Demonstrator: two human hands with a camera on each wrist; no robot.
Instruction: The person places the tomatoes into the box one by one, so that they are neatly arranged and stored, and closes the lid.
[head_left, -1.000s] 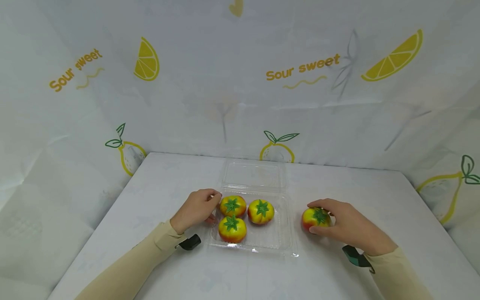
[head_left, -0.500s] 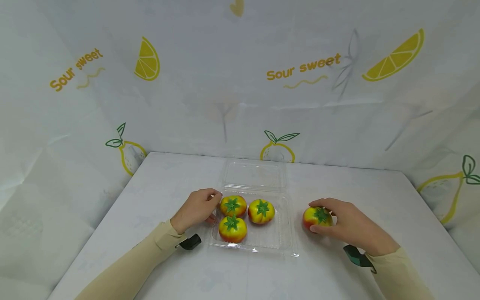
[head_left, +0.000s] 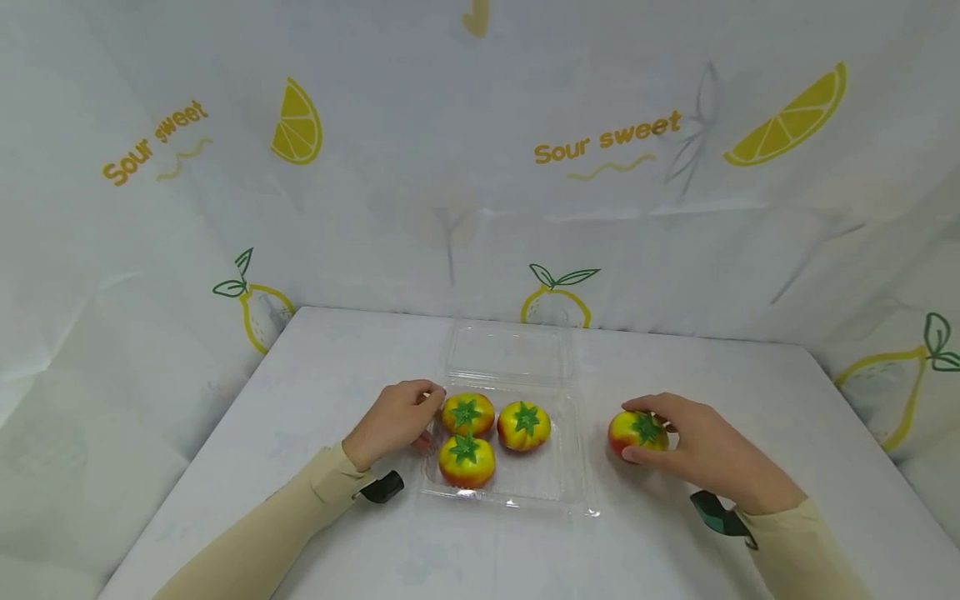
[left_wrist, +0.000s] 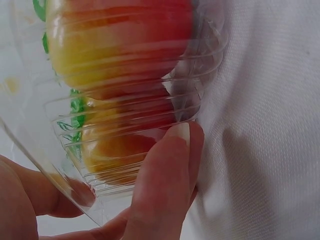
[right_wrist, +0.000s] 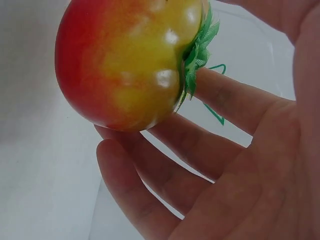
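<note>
In the head view, my left hand grips the left rim of a clear plastic clamshell container. Up close in the left wrist view, the thumb lies along the ribbed outer wall while other fingers reach past the rim. Three yellow-red artificial tomatoes with green star-shaped leaves sit in the container: one back left, one front left, one at right. To the container's right, my right hand holds a fourth tomato between thumb and fingers, close over the table, leaves facing up.
The container's clear lid lies folded back toward the rear of the white table. Behind stands a white curtain printed with lemons and "Sour sweet". Both wrists carry small dark camera mounts under beige sleeves.
My right hand and its tomato have edged very slightly to the right. The left hand and the container have not visibly moved.
</note>
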